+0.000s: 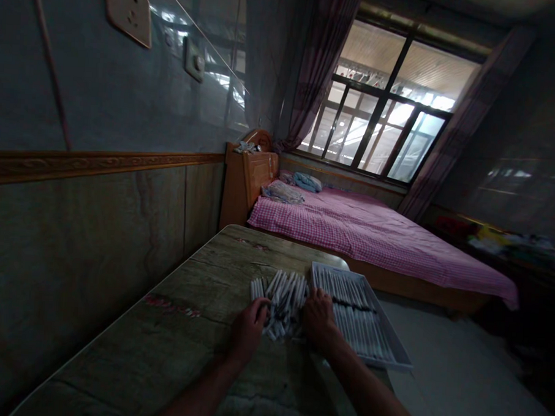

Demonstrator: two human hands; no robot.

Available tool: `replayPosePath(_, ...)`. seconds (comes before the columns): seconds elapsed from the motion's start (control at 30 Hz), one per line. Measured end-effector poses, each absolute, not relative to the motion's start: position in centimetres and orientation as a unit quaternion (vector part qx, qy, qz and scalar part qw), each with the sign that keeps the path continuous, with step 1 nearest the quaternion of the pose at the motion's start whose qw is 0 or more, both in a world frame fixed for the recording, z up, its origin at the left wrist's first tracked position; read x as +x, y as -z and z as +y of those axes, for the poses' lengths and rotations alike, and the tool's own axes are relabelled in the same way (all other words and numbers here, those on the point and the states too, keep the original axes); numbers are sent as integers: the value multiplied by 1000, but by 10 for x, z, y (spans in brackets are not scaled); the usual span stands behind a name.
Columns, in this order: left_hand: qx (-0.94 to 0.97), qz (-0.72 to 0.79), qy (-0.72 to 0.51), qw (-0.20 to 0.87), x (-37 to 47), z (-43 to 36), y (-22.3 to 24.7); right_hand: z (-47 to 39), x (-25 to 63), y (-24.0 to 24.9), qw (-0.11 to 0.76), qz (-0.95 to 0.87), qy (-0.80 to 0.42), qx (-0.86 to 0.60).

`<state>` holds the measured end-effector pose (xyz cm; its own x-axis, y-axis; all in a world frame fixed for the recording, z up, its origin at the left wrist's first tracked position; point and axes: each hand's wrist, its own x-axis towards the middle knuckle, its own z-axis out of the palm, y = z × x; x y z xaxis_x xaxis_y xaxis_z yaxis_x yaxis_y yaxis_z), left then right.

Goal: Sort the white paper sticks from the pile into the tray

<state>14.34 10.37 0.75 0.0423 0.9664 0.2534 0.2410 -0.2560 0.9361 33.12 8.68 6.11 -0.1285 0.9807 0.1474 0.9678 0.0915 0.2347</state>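
Observation:
A loose pile of slim white pen-like sticks (285,294) with dark parts lies on the table, many pointing away from me. At its left edge is my left hand (249,323), fingers curled against the sticks; what they hold is hidden. On the pile's right side, my right hand (317,314) reaches over the near-left rim of a shallow pale tray (389,326). Its fingers are bent down and closed, and their tips cannot be made out. Inside the tray, similar white sticks (342,287) lie side by side in rows, with a dark band across the middle.
The wood-patterned table (161,350) stands along a tiled wall (134,226). The tray reaches past the table's right edge, above the pale floor (436,362). Beyond is a bed with a pink checked cover (350,226) and wooden headboard (261,170), under a window (378,108).

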Motion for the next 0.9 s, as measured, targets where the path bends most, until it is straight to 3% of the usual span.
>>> replayPosePath(0.37,627,476,-489,375,143,102,-6,86,316,-67,51,700,-141,698)
replayPosePath(0.67,608,435,-495,444,150,91,-10,53,306,-92,-37,658,-89,747)
replayPosePath(0.9,575,378,-499,527,158,83,-15,18,280,-60,-145,751,-41,642)
